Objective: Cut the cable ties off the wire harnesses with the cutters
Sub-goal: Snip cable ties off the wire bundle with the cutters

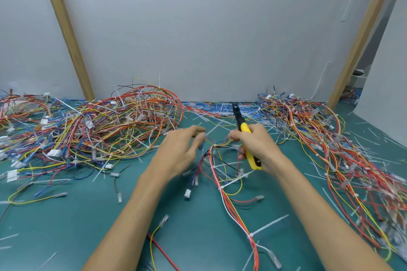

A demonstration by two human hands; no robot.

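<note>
On the mat, a harness lies between the left hand and the right hand, which holds the cutters; the left heap of wires and the right heap flank them, a wall behind

Colours on the bench: teal ground, hot-coloured wiring.

We note a teal-green mat under everything and a pale grey wall behind, crossed by two tan wooden battens. The cutters show yellow handles and a black head. The wire harness at centre runs red, yellow, white and black. The left pile mixes red, orange, yellow and blue; the right pile is mostly red and yellow. We see cable ties white throughout.
</note>
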